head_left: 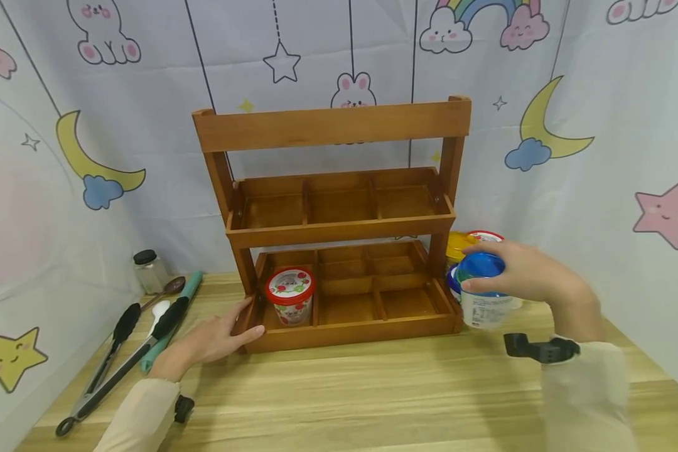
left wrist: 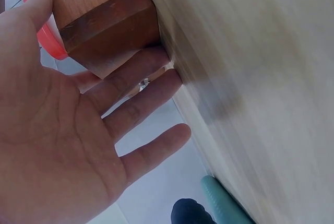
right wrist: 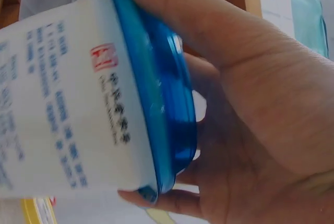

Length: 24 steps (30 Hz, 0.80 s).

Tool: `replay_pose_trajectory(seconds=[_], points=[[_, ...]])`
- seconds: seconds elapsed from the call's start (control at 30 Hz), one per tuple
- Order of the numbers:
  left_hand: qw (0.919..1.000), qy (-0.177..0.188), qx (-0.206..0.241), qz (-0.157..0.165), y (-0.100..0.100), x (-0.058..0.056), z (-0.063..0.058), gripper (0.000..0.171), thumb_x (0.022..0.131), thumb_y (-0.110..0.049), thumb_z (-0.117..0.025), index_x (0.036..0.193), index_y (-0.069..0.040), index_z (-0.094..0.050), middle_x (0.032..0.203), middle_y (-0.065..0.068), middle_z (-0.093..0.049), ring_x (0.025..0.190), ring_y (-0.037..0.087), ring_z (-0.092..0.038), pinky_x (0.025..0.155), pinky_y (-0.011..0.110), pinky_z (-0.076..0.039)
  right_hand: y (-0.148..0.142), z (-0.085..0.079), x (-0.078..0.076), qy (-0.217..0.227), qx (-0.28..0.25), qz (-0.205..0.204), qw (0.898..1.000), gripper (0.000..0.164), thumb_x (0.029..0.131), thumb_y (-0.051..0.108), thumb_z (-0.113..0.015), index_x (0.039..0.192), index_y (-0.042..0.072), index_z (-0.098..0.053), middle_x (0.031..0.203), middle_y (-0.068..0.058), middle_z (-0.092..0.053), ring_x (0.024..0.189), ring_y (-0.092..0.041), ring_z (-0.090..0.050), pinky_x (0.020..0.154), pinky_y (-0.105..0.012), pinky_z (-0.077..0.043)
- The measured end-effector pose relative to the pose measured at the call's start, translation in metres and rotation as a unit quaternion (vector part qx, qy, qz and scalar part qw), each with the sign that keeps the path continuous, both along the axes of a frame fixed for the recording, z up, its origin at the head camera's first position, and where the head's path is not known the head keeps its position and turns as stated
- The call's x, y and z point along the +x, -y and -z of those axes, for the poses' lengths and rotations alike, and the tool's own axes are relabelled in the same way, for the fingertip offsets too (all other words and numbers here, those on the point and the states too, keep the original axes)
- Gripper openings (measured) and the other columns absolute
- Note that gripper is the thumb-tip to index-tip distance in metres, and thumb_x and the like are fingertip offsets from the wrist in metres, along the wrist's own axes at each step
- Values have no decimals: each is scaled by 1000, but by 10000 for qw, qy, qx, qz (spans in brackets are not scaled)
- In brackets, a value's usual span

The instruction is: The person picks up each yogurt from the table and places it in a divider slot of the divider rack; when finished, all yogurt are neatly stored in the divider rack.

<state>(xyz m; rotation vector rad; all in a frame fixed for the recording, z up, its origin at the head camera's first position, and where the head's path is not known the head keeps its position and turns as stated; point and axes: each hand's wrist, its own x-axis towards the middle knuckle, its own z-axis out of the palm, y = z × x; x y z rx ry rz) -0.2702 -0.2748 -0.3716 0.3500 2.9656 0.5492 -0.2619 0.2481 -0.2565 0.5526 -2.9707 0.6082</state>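
A two-tier brown wooden rack (head_left: 339, 235) with divided compartments stands on the table. Its lower left compartment holds a white tub with a red lid (head_left: 290, 295) and a cherry print. My left hand (head_left: 215, 337) touches the rack's lower left corner; in the left wrist view its fingers (left wrist: 143, 112) are spread and nearly straight beside the wood. At the rack's right side, my right hand (head_left: 533, 274) grips a white tub with a translucent blue lid (head_left: 484, 301) by the lid. Printed text shows on that tub's wall (right wrist: 68, 98) in the right wrist view.
Behind the held tub are a yellow-lidded container (head_left: 457, 243) and another red-lidded tub (head_left: 486, 236), partly hidden. At left lie black-tipped tongs (head_left: 138, 351), a teal roll-like item (head_left: 189, 289), a dark spoon (head_left: 174, 285) and a black-capped jar (head_left: 149, 271). A printed curtain (head_left: 164, 94) surrounds the table.
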Motion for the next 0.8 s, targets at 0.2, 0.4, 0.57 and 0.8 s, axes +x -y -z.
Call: replay_pose_trajectory(seconds=[0.2,0.4,0.57,0.8], points=[[10000,-11,16,6,0,0,0,92,95,-66,-50,158,-5,-22,144,39,-43,121,56,-52,97,66,-42,19,-1,-2,-394,-75,-137,9991,75,82,62,-74,140,19,-57,133,-19,-57,107,-40,-60,76,-54,-56],[10000,-51,-24,16,-1,0,-1,92,95,-66,-49,158,-4,-22,141,39,-45,119,55,-54,96,65,-43,37,4,-9,-607,-296,-301,9973,71,81,61,-75,137,21,-58,124,-16,-62,105,-38,-61,76,-55,-56],[9999,-104,-26,45,-1,0,-1,92,95,-65,-50,158,-4,-23,142,39,-45,121,55,-53,97,65,-42,52,11,-14,-759,-250,-371,9961,71,81,61,-76,138,24,-57,124,-15,-60,106,-38,-61,78,-57,-56],[9999,-117,-49,59,-1,1,-1,91,96,-65,-50,158,-4,-23,142,38,-45,120,55,-53,96,67,-42,72,21,-21,-842,-184,-402,9955,73,79,60,-77,140,26,-54,133,-15,-56,112,-40,-59,83,-58,-55]])
